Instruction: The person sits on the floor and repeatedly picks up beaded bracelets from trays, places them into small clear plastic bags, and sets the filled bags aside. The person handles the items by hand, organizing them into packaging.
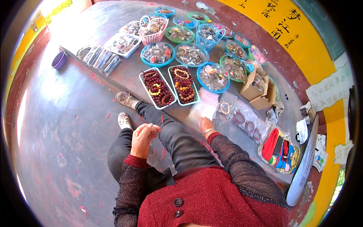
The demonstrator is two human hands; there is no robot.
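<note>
My left hand (143, 138) is raised above my thigh, fingers curled and pressed together; whatever they may pinch is too small to make out. At the near edge of a stack of clear plastic bags (204, 106), my right hand (206, 125) has its bent fingers on the plastic. Right of the stack, bagged bead bracelets (224, 108) lie in a row on the raised ledge. Just beyond are two white trays of dark red bead bracelets, the left tray (166, 106) and the right tray (193, 102), with some yellow and pale beads among them.
Blue and green baskets of bagged trinkets, such as the near blue basket (213, 90), crowd the ledge. Opened cardboard boxes (261, 99) and a colourful bag (280, 151) stand to the right. Flat packets (101, 59) lie at the left; a purple bucket (58, 60) is on the floor.
</note>
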